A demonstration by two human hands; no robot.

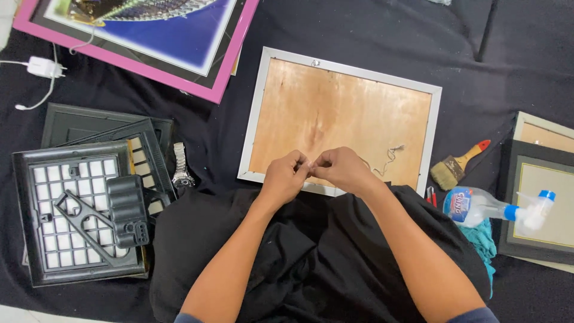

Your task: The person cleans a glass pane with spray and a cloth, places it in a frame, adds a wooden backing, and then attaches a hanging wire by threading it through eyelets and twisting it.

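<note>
A silver-edged picture frame (345, 70) lies face down on black cloth, its brown wooden backing (335, 113) up. Over its near edge my left hand (284, 176) and my right hand (342, 169) meet, fingertips pinched together on something small that I cannot make out. A thin pale string (388, 157) trails from my right hand across the backing toward the right. A small metal hanger (315, 62) sits on the frame's far edge.
Black plastic frame parts (84, 209) are stacked at left, with a metal wristwatch (180, 167) beside them. A pink-framed picture (149, 36) lies at the far left. At right are a paintbrush (457, 164), a spray bottle (496, 206), a teal cloth (481, 242) and more frames (538, 197).
</note>
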